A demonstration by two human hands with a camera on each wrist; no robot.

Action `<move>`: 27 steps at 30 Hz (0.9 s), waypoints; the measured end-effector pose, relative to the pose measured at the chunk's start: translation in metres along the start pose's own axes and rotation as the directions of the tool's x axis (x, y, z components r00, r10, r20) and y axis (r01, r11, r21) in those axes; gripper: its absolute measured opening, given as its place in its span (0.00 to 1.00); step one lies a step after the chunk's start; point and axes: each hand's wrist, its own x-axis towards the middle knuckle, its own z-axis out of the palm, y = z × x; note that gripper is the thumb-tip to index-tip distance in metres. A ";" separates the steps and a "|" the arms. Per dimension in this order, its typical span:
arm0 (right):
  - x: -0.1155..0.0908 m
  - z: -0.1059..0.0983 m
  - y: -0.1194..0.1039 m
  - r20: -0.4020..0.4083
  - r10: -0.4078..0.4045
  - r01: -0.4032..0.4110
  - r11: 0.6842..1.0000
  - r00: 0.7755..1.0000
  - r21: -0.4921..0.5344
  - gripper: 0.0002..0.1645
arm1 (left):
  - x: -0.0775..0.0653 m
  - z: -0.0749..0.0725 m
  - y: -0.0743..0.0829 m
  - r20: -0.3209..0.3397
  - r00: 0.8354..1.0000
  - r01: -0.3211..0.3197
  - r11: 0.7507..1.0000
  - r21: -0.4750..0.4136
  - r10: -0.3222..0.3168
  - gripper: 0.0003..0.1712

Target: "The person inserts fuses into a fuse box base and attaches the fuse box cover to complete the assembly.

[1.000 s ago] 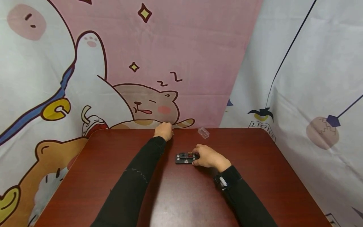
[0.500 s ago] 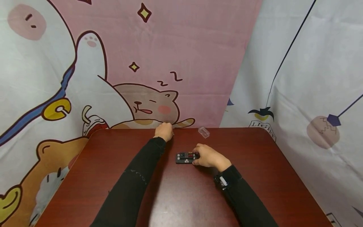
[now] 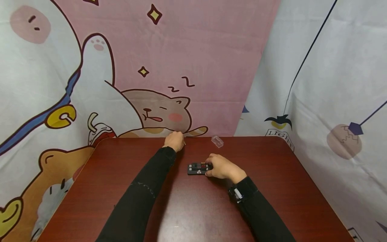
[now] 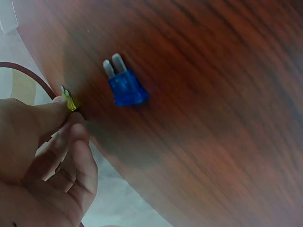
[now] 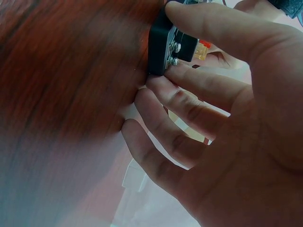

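At the table's far edge my left hand [image 3: 174, 141] pinches a small yellow blade fuse [image 4: 69, 100] between thumb and finger, its metal prongs showing. Close by, a blue blade fuse [image 4: 125, 87] with two metal prongs lies on the wood in the left wrist view. My right hand [image 3: 223, 167] holds the right end of a black fuse block [image 3: 196, 169] flat on the table, thumb on the near side and fingers on the far side. An orange fuse [image 5: 200, 51] and a red one [image 5: 205, 43] stick up from the block; its right end is partly hidden by my fingers.
A clear plastic cover [image 3: 217, 141] lies near the back edge, right of my left hand. The reddish-brown table [image 3: 193, 208] ends at a printed cloth backdrop [image 3: 211, 67] behind and along the sides.
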 end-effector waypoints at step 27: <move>0.000 0.000 0.000 0.006 0.006 -0.006 1.000 1.000 -0.008 0.30 | -0.019 -0.013 0.014 0.022 0.999 -0.023 1.000 0.011 0.023 0.13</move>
